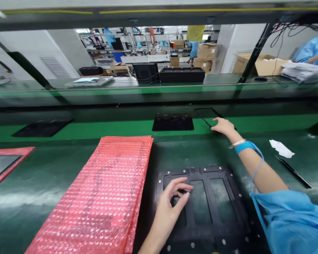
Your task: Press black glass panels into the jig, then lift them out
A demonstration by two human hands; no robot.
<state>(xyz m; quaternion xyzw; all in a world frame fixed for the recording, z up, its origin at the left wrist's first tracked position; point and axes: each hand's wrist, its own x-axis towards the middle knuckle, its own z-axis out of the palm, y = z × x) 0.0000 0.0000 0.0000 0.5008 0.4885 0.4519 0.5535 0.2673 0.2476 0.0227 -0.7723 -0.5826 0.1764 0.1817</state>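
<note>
My right hand (223,126) reaches to the green strip at the back of the bench. Its fingers are on the near side of a thin black rectangular frame (206,121) and hide part of it. Curved fingers and a separate thumb show on my left hand (171,201), which is open and holds nothing. It hovers over the left part of a black fixture (190,208) with slotted openings and small round metal dots along its border. To the left of the black frame lies a flat dark panel (172,122).
Left of the fixture is a stack of red bubble-wrap bags (103,194). Another red bag (29,151) with a grey panel sits at far left, below a dark sheet (42,127). Tweezers (293,171) and crumpled white paper (282,148) lie at right. A raised shelf (116,92) runs behind.
</note>
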